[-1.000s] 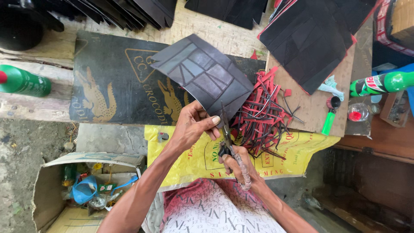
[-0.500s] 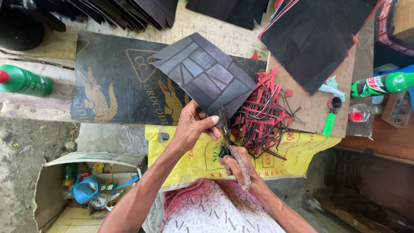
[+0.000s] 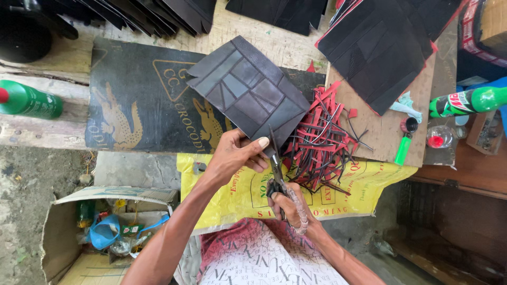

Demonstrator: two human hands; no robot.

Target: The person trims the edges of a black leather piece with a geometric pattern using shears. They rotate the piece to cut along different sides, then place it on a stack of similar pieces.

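Observation:
My left hand (image 3: 235,154) pinches the near corner of a dark grey patchwork sheet (image 3: 248,89) made of joined rectangular pieces, holding it up over the work surface. My right hand (image 3: 293,203) grips a pair of scissors (image 3: 277,169) with its blades at the sheet's lower right edge, beside my left thumb. Just to the right lies a heap of red and black trimmed strips (image 3: 322,142).
A dark mat with crocodile pictures (image 3: 142,100) and a yellow printed sack (image 3: 248,190) cover the bench. Black sheets (image 3: 380,42) lie on a brown board at right, with a green lighter (image 3: 403,150). Green bottles (image 3: 29,100) (image 3: 467,101) stand at both sides. A cardboard box of rubbish (image 3: 105,232) sits lower left.

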